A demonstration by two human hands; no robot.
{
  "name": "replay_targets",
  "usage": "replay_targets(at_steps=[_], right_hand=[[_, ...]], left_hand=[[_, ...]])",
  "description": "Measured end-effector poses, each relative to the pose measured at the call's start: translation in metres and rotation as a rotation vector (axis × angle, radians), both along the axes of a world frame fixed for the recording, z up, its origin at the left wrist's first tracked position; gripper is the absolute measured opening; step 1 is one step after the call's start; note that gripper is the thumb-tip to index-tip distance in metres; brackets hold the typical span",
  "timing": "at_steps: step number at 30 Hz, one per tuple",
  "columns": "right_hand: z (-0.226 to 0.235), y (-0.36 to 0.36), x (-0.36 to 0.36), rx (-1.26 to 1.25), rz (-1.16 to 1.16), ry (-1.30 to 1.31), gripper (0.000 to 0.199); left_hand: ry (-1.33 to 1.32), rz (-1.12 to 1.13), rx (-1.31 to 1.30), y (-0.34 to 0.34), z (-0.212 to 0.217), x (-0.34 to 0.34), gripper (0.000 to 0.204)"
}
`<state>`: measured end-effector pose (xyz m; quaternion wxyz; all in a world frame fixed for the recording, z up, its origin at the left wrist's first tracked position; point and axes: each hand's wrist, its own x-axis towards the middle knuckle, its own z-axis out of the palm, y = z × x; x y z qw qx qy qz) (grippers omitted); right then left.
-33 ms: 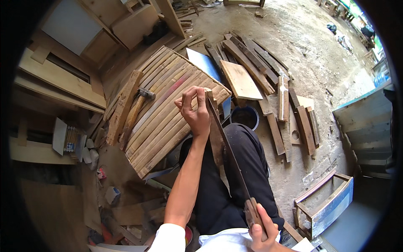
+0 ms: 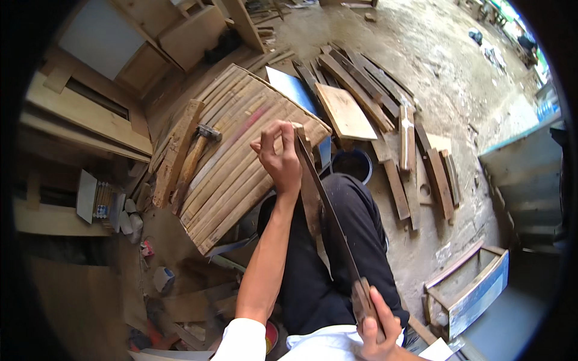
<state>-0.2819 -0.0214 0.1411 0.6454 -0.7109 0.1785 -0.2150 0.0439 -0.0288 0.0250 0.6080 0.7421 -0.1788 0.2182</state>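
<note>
Evidently mid-cut posture: handsaw [image 2: 341, 235] lies lengthwise against a narrow brown wood piece [image 2: 310, 201], its far end over the edge of the slatted worktop [image 2: 232, 180]. Left hand [image 2: 282, 156] at that far end, grip curled and pinching the wood piece; exact fingertip contact is hidden. Right hand [image 2: 380, 328] low in view, near the white shirt, grip wrapped around the saw's wooden handle [image 2: 363, 302]. Blade slants from the left hand down to the right, passing over dark trousers [image 2: 355, 207].

On the worktop, left side: hammer [image 2: 203, 142] lying beside a thick rough beam [image 2: 176, 157]. Beyond the knees, a dark bucket [image 2: 369, 172]; near it, a pale board [image 2: 344, 112] rests on scattered timber. Lower right, an open box [image 2: 481, 293] with a blue side.
</note>
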Motion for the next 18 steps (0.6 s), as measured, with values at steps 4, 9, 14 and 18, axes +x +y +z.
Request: replay_targets(at_steps=[4,9,14,18], right_hand=[[-0.011,-0.028,0.119,0.017,-0.027,-0.007,0.049],[-0.025,-0.05,0.208,0.057,-0.072,-0.077,0.044],[-0.018,-0.008,0.03,-0.106,-0.01,-0.036,0.049],[0.008,0.008,-0.009,0.129,-0.069,0.125,0.05]], left_hand=[[0.061,-0.014,0.019,0.001,0.004,0.001,0.012],[0.056,0.056,0.058,0.002,0.01,0.001,0.014],[-0.024,0.025,0.019,0.0,0.003,0.001,0.01],[-0.024,0.001,0.013,-0.004,0.004,0.0,0.01]])
